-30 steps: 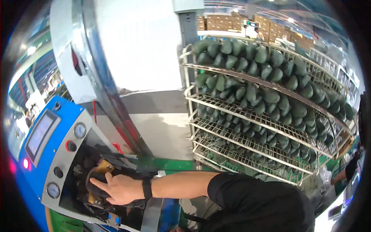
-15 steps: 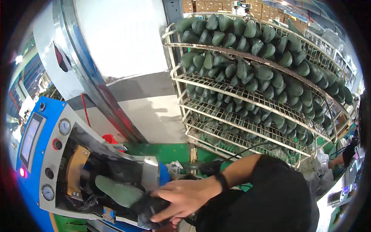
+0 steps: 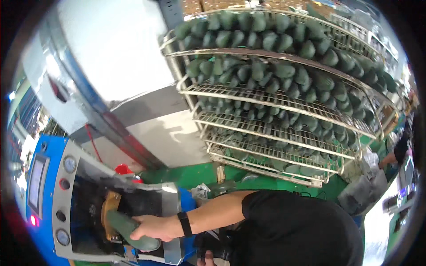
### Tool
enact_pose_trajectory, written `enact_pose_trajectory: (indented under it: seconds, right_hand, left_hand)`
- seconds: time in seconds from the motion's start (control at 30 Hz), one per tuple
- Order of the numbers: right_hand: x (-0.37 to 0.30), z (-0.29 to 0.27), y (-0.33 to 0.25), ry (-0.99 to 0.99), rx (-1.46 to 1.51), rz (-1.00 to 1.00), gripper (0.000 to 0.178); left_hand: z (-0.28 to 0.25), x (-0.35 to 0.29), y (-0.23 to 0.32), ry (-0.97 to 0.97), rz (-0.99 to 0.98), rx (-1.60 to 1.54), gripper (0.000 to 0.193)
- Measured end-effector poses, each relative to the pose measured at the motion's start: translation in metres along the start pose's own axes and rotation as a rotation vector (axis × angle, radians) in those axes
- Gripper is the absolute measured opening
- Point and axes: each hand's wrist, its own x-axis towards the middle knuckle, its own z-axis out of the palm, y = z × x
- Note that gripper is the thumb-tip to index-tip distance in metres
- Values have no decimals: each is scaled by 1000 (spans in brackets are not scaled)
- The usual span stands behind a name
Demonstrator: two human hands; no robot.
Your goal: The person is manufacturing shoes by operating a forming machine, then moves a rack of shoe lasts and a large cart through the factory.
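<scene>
My right hand (image 3: 153, 228) is closed on a dark green shoe last (image 3: 128, 228), its thumb and fingers around one end. The last lies tilted inside the open bay of a blue and grey machine (image 3: 66, 186), its far end by a tan curved pad (image 3: 108, 213). At the lower edge, my left hand (image 3: 206, 259) shows only in part, its fingers closed on a crumpled black piece (image 3: 213, 244). What that piece is, I cannot make out clearly. My right forearm with a black wristband crosses above it.
A wire rack (image 3: 275, 102) with several shelves of green shoe lasts stands ahead. The machine's panel has a screen (image 3: 37, 188), gauges and knobs. A red container (image 3: 126, 170) is behind the machine. A grey bag (image 3: 364, 190) and another person's arm (image 3: 389, 158) are at the right.
My right hand has moved left from the black piece onto the shoe last. The black piece is now apart from the last, beside my left hand. The whole view has shifted.
</scene>
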Motion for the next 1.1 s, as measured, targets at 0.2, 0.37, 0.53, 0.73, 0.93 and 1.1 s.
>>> enact_pose_trajectory:
  seconds: [0.2, 0.37, 0.53, 0.73, 0.93, 1.1]
  right_hand:
    - [-144, -91, -81, -14, -552, -410, 88]
    - [-349, -129, -136, 938, -1207, -436, 83]
    - [-494, -118, -135, 1870, -1315, -610, 80]
    - [-593, -162, -164, 2291, -1248, -759, 77]
    - [-667, -226, -229, 2567, -1502, -319, 35]
    - [-710, -238, -249, 2400, -1765, -360, 24]
  left_hand:
    - [12, -2, 3, -42, -143, -111, 61]
    - [31, 18, 24, -226, 17, 122, 60]
    - [38, 71, -5, -223, -104, 332, 61]
    - [105, 27, 69, -457, 16, 428, 59]
    - [130, 16, 81, -369, 142, 720, 54]
    - [113, 21, 77, -475, -120, 500, 54]
